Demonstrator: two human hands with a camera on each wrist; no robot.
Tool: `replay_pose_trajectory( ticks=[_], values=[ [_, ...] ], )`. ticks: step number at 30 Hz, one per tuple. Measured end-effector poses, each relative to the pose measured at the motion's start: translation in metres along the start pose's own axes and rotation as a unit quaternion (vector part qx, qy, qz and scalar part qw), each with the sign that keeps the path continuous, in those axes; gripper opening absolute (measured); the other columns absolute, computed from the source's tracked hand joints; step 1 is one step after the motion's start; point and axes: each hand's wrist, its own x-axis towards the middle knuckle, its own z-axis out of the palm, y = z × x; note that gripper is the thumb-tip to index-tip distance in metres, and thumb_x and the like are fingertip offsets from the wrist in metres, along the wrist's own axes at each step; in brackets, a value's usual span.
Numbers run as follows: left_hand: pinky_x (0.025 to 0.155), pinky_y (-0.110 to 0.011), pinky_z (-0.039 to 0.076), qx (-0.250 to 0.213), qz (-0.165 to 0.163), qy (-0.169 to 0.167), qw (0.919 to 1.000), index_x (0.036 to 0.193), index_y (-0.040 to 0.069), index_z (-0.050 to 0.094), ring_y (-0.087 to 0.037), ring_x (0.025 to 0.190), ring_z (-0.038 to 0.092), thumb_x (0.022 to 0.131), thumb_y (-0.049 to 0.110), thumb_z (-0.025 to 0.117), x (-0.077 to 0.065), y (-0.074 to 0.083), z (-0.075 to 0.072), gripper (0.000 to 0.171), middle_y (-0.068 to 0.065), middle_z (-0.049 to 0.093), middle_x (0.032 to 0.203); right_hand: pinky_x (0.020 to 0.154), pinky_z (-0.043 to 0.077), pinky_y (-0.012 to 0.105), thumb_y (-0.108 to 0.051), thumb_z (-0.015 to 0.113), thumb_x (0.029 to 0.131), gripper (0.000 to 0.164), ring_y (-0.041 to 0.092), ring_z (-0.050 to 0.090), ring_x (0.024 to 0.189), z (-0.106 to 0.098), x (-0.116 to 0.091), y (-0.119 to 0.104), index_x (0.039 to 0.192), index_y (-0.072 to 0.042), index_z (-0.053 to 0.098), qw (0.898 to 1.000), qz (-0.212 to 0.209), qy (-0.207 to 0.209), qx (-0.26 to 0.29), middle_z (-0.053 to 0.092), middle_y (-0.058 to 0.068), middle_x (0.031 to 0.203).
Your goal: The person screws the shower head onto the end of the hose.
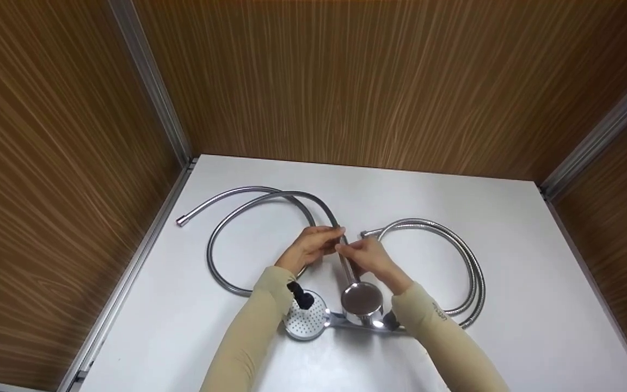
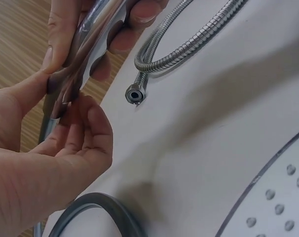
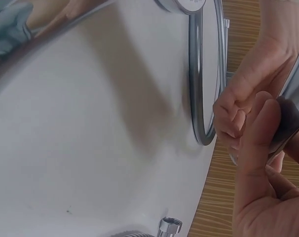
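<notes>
In the head view, a chrome shower head [image 1: 362,299] is raised over the table, its handle pointing away from the person. My right hand [image 1: 370,258] grips that handle [image 2: 90,44] near its far end. Just beyond, my left hand [image 1: 313,245] pinches the end of a smooth grey shower hose [image 1: 213,247] where it meets the handle; fingers hide the joint itself. Both hands nearly touch in the right wrist view, the left hand [image 3: 258,74] above the right hand [image 3: 263,197]. The hose loops left across the table to a free metal end [image 1: 182,221].
A second shower head [image 1: 305,324] lies face up below the hands, partly under the left sleeve. To the right, a ribbed metal hose [image 1: 477,272] lies coiled, its nut end [image 2: 135,94] near the right hand. Wood-grain panels [image 1: 346,81] enclose the white table [image 1: 536,305].
</notes>
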Motion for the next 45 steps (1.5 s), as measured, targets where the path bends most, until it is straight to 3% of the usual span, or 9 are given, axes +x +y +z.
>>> replay_pose_trajectory(
  ticks=[5,11,16,24,29,33,39,43,45],
  values=[
    [0.079,-0.026,0.059,-0.018,0.009,0.009,0.9998,0.082,0.014,0.074,-0.01,0.075,0.067,0.099,0.005,0.071,0.0,0.001,0.001,0.019,0.002,0.071,0.077,0.049,0.05,0.024,-0.032,0.074,0.098,0.036,0.009,0.057,0.046,-0.001,0.002,0.0,0.087,0.002,0.08,1.0,0.007,-0.006,0.022,0.057,-0.006,0.052],
    [0.088,-0.031,0.059,-0.048,-0.003,-0.011,0.9988,0.082,0.012,0.072,-0.012,0.079,0.067,0.102,0.003,0.065,0.001,0.0,0.001,0.023,0.0,0.07,0.079,0.051,0.053,0.025,-0.029,0.074,0.098,0.035,0.01,0.06,0.05,0.001,0.004,0.004,0.091,0.005,0.078,0.996,0.031,-0.025,0.077,0.062,-0.004,0.057],
    [0.085,-0.03,0.059,-0.057,0.002,-0.024,0.9981,0.089,0.008,0.071,-0.012,0.08,0.068,0.103,0.004,0.063,0.003,0.001,0.0,0.017,-0.001,0.071,0.08,0.052,0.053,0.026,-0.029,0.073,0.098,0.033,0.011,0.06,0.053,0.0,0.004,0.0,0.087,0.002,0.078,0.993,0.047,-0.027,0.105,0.061,-0.003,0.059],
    [0.078,-0.027,0.06,-0.02,0.021,-0.005,0.9996,0.098,0.001,0.072,-0.01,0.075,0.068,0.1,0.01,0.068,0.002,0.009,0.007,0.009,0.001,0.071,0.077,0.049,0.051,0.023,-0.028,0.074,0.097,0.033,0.008,0.058,0.047,-0.002,-0.001,-0.008,0.088,0.003,0.08,0.999,0.014,0.007,0.042,0.056,-0.006,0.053],
    [0.075,-0.026,0.059,-0.004,0.013,0.009,0.9999,0.084,0.01,0.074,-0.01,0.071,0.066,0.102,0.02,0.07,0.0,0.011,0.008,0.021,0.003,0.068,0.073,0.048,0.05,0.023,-0.029,0.073,0.098,0.034,0.007,0.056,0.045,-0.002,-0.003,-0.009,0.086,0.002,0.08,1.0,-0.009,0.013,0.003,0.055,-0.008,0.051],
    [0.073,-0.025,0.058,0.011,0.019,0.017,0.9996,0.078,0.014,0.072,-0.009,0.07,0.066,0.1,0.015,0.073,0.001,0.012,0.01,0.023,0.004,0.068,0.072,0.048,0.051,0.023,-0.029,0.073,0.098,0.034,0.006,0.057,0.045,-0.001,-0.003,-0.009,0.085,0.002,0.08,1.0,-0.016,0.011,0.003,0.057,-0.008,0.051],
    [0.07,-0.024,0.056,0.008,0.036,0.026,0.999,0.076,0.013,0.072,-0.01,0.068,0.064,0.099,0.009,0.072,0.002,0.012,0.012,0.023,0.003,0.068,0.071,0.049,0.053,0.024,-0.028,0.073,0.099,0.035,0.008,0.06,0.048,0.0,-0.003,-0.006,0.092,0.006,0.078,0.998,0.016,-0.006,0.067,0.06,-0.005,0.055],
    [0.07,-0.024,0.056,-0.011,0.031,0.005,0.9994,0.092,0.001,0.073,-0.01,0.071,0.066,0.101,0.007,0.069,0.003,0.011,0.013,0.011,0.002,0.071,0.074,0.054,0.057,0.027,-0.028,0.072,0.1,0.037,0.011,0.063,0.053,0.001,-0.001,-0.002,0.101,0.009,0.077,0.994,0.037,-0.02,0.1,0.063,-0.002,0.06],
    [0.071,-0.024,0.056,-0.02,0.027,-0.008,0.9994,0.092,0.001,0.074,-0.011,0.073,0.066,0.103,0.006,0.066,0.004,0.01,0.013,0.014,0.002,0.071,0.075,0.054,0.058,0.028,-0.028,0.072,0.1,0.035,0.011,0.063,0.054,0.001,-0.001,-0.001,0.096,0.006,0.078,0.993,0.04,-0.025,0.109,0.061,-0.002,0.059]
  ],
)
